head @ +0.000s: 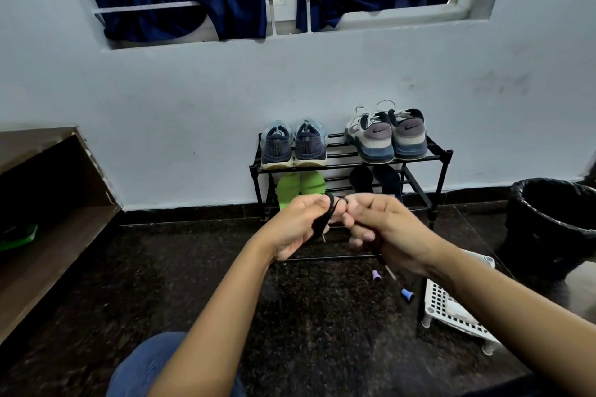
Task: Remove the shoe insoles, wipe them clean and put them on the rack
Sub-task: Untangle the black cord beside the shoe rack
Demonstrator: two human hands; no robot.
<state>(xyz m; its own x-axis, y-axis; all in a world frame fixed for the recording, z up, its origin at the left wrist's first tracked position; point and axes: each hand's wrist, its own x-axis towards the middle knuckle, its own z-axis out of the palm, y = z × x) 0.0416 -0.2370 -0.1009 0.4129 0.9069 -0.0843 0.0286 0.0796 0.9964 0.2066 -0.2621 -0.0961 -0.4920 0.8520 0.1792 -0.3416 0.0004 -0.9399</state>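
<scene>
Four insoles seem already placed: green insoles (300, 185) and black insoles (375, 179) lie on the lower shelf of the rack (445, 155) at frame centre, under the shoes (293, 147). Just below, left hand (296, 226) and right hand (390, 229) pinch a black lace (325, 219) in curled fingers; little appears left.

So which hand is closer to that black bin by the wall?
Right. The right hand is to the left of the black bin; the left hand lies farther left still. Both hands pinch a black lace.
</scene>
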